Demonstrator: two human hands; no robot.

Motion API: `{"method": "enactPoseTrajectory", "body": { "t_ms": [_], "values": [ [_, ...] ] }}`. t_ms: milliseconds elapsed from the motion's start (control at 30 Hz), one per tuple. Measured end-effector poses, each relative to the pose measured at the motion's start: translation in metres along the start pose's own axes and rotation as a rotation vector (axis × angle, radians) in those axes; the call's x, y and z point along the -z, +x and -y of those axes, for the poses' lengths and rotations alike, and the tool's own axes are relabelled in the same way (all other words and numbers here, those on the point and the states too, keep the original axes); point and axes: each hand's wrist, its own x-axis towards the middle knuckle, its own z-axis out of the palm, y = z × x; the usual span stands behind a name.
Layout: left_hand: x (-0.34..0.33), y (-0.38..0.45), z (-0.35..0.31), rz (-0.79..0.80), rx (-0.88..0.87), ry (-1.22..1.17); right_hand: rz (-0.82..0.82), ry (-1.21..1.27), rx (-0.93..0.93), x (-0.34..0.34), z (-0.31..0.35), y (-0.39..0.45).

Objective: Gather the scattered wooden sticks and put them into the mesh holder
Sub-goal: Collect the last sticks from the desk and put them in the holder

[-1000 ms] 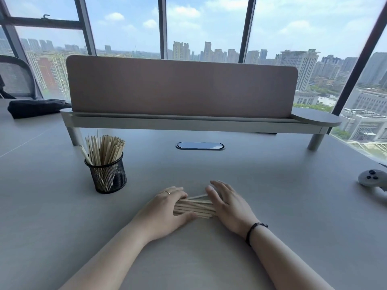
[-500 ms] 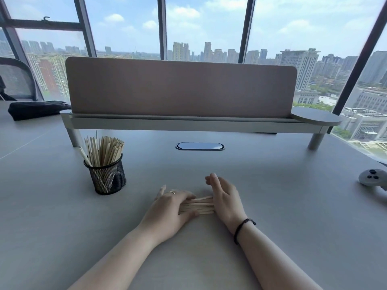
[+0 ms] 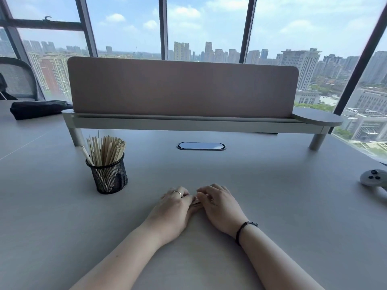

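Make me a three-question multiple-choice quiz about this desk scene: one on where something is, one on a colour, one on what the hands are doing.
1. Where is the holder relative to the hands?
A. To their left, farther back
B. To their right
C. Between them

2. What colour is the wristband?
A. White
B. Black
C. Red

3. What are the two hands doing?
A. Resting flat, far apart
B. Lifting the holder
C. Closed together over sticks on the desk

Answers: 1 A, it stands left of the left hand. 2 B, a dark band on the right wrist. 3 C, the left and right hand meet, fingers curled, sticks barely showing between.
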Motion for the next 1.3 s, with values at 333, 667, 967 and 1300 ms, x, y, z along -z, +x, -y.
{"method": "enactPoseTrajectory", "body": {
  "t_ms": [333, 667, 967, 1300],
  "values": [
    [0.004, -0.003, -0.005, -0.106, -0.038, 0.082, -0.017, 0.075, -0.048, 0.002, -0.003, -0.001],
    [0.011, -0.002, 0.010, -0.472, 0.106, -0.122, -0.024, 0.142, -0.062, 0.010, 0.000, -0.007],
    [0.037, -0.009, 0.011, -0.691, 0.216, -0.569, 0.179, -0.162, 0.200, 0.007, 0.010, -0.010],
    [0.033, -0.010, 0.017, -0.653, 0.170, -0.675, 0.246, -0.375, 0.170, 0.015, 0.025, -0.009]
  ]
}}
